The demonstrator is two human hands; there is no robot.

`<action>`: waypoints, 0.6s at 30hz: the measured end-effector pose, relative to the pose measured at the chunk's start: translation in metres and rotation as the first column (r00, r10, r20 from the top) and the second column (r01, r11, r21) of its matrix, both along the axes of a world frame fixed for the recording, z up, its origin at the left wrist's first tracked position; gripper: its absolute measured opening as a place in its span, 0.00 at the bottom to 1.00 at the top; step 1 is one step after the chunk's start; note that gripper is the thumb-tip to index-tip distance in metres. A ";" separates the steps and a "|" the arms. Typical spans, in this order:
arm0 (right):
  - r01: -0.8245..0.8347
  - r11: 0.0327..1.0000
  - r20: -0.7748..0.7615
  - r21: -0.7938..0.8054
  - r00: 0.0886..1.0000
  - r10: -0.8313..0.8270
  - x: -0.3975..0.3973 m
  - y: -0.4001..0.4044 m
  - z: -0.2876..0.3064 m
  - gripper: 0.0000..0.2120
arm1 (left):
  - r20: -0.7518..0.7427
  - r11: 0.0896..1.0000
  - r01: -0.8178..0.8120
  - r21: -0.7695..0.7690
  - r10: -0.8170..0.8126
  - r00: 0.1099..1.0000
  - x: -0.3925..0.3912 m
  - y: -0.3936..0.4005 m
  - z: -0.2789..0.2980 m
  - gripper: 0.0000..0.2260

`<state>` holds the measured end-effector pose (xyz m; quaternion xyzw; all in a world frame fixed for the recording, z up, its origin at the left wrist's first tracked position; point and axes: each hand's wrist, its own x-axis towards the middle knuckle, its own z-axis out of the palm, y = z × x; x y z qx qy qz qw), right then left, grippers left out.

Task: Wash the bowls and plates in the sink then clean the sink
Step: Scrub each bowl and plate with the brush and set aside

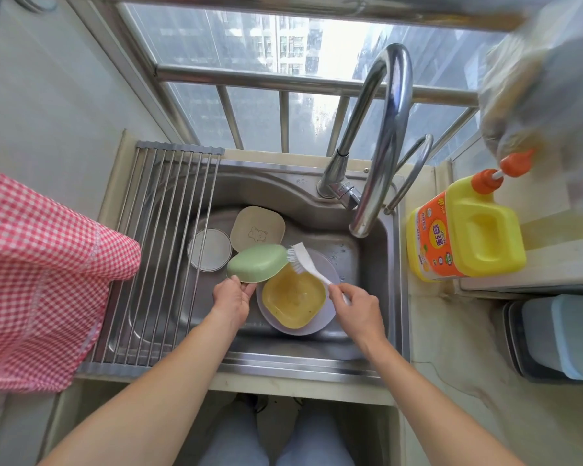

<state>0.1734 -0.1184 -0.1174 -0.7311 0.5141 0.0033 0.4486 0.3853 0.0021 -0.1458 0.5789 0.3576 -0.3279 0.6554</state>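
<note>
Fingers of the left hand pinch a tilted green bowl's rim; the right hand grips a brush. Wet, the bowl could slip onto the yellow bowl.

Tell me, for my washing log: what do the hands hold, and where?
Left hand pinches the green bowl by its near rim; right hand grips the white brush handle's end.

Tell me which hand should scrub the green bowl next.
Right. The right hand already grips the brush, its bristles at the green bowl; the left hand holds that bowl's rim.
</note>
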 end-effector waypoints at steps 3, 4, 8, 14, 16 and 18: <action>-0.134 0.988 0.095 0.077 0.987 0.127 -0.001 0.003 0.006 0.13 | 0.026 0.998 0.043 0.050 -0.045 0.999 0.001 -0.001 0.001 0.16; -0.155 0.984 0.108 0.084 0.984 0.145 -0.001 0.005 0.008 0.12 | 0.028 0.996 0.057 0.061 -0.059 0.998 0.002 -0.001 0.001 0.16; 0.017 1.000 0.042 0.005 0.999 -0.018 -0.003 0.002 0.005 0.14 | -0.003 0.989 0.144 0.018 -0.144 0.990 0.003 0.005 -0.004 0.17; -0.179 0.983 0.067 0.027 0.982 0.177 0.007 0.007 0.006 0.14 | 0.058 0.899 0.435 0.051 -0.438 0.897 -0.010 0.006 -0.012 0.10; -0.030 0.999 -0.055 -0.023 0.998 0.029 0.009 0.001 0.002 0.16 | 0.092 0.867 0.492 0.078 -0.497 0.863 -0.012 0.006 -0.011 0.09; -0.034 0.999 -0.052 -0.003 0.998 0.034 0.010 -0.002 0.002 0.17 | 0.125 0.843 0.532 0.083 -0.538 0.834 -0.014 0.006 -0.009 0.09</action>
